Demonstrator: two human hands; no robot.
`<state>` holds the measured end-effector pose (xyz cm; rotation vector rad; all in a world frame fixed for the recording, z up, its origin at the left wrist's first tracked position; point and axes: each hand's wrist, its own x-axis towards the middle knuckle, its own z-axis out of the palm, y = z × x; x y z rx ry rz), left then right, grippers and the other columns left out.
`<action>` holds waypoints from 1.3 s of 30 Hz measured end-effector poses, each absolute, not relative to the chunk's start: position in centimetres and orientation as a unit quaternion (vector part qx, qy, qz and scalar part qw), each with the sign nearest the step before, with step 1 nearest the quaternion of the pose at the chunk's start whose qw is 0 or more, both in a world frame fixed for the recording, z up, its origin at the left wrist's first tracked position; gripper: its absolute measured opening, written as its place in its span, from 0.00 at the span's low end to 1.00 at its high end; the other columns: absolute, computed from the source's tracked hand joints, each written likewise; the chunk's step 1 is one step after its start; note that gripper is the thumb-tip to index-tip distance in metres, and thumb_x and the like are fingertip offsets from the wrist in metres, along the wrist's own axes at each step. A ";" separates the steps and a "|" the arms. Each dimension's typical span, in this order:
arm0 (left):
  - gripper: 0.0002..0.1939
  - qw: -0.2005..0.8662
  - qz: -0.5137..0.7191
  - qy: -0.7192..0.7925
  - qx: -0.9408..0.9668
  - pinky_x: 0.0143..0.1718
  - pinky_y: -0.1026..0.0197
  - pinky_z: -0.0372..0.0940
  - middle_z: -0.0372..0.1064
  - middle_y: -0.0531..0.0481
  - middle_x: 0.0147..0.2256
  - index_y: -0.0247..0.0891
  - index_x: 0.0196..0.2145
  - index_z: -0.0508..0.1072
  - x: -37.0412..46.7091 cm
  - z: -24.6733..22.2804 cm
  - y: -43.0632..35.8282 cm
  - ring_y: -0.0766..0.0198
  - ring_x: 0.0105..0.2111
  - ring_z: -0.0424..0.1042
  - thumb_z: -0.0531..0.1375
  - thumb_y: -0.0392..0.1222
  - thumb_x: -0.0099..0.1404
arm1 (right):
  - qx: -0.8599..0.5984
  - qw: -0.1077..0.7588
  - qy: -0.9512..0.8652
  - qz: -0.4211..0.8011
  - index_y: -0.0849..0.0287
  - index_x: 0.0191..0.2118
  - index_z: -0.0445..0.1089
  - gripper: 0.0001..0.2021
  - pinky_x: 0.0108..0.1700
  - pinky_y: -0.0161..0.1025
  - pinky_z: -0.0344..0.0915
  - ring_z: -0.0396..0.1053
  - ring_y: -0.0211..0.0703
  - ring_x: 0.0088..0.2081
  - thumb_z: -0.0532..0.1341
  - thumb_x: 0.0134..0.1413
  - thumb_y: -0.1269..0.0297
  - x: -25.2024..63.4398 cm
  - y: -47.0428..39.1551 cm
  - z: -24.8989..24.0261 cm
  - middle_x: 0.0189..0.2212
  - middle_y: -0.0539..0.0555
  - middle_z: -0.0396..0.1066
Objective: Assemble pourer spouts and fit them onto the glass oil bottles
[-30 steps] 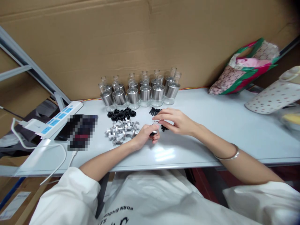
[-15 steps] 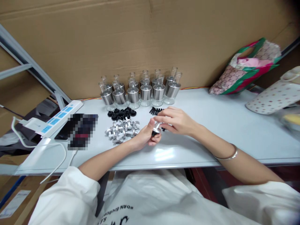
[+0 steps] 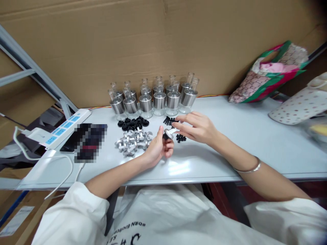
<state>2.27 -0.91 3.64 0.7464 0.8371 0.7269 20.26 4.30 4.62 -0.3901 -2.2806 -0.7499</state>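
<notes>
My left hand [image 3: 159, 148] is closed around a silver pourer spout [image 3: 169, 133] with a black base, thumb upright beside it and the spout tilted toward the right. Close by, my right hand [image 3: 195, 126] has its index and middle fingers apart at the spout's tip; its thumb is mostly hidden. Left of my left hand lies a heap of silver pourer spouts [image 3: 133, 141]. Behind that heap is a cluster of black round stoppers [image 3: 133, 123]. Small black strip-like pieces [image 3: 168, 120] lie beyond my fingers, and tiny black caps [image 3: 181, 138] lie under my right hand.
Several glass bottles with steel sleeves [image 3: 159, 101] stand in two rows against the cardboard wall [image 3: 153, 41]. A power strip [image 3: 66, 127] and a dark, partly pixelated object [image 3: 90, 143] lie left. A patterned bag [image 3: 268, 76] and a spotted white container [image 3: 298, 105] occupy the right.
My right fingers have lifted and spread slightly to the right, uncovering the tiny black caps. My left hand has turned the pourer spout a little and moved slightly left.
</notes>
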 end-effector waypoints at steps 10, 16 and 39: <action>0.26 0.757 0.349 0.373 0.407 0.15 0.70 0.54 0.48 0.61 0.18 0.39 0.29 0.57 2.3 2.4 -0.3 0.74 0.11 0.55 0.38 0.64 0.67 | -0.118 0.334 -0.880 -0.317 0.60 0.42 0.67 0.06 0.34 0.37 0.62 0.68 0.37 0.30 0.56 0.60 0.72 20.2 4.0 4.6 0.36 0.56 0.76; 0.25 0.708 0.404 0.393 0.426 0.14 0.72 0.50 0.42 0.63 0.16 0.39 0.24 0.55 2.1 2.2 0.0 0.75 0.11 0.50 0.45 0.62 0.66 | -0.117 0.332 -0.880 -0.320 0.60 0.41 0.67 0.05 0.33 0.37 0.61 0.67 0.38 0.30 0.55 0.62 0.68 20.0 3.8 4.8 0.35 0.56 0.75; 0.28 0.586 0.433 0.391 0.562 0.17 0.67 0.56 0.46 0.60 0.12 0.40 0.16 0.51 1.1 3.0 0.3 0.74 0.12 0.52 0.49 0.64 0.62 | -0.131 0.410 -0.877 -0.212 0.58 0.40 0.63 0.08 0.30 0.37 0.60 0.66 0.40 0.28 0.51 0.65 0.60 19.5 3.7 4.2 0.29 0.55 0.72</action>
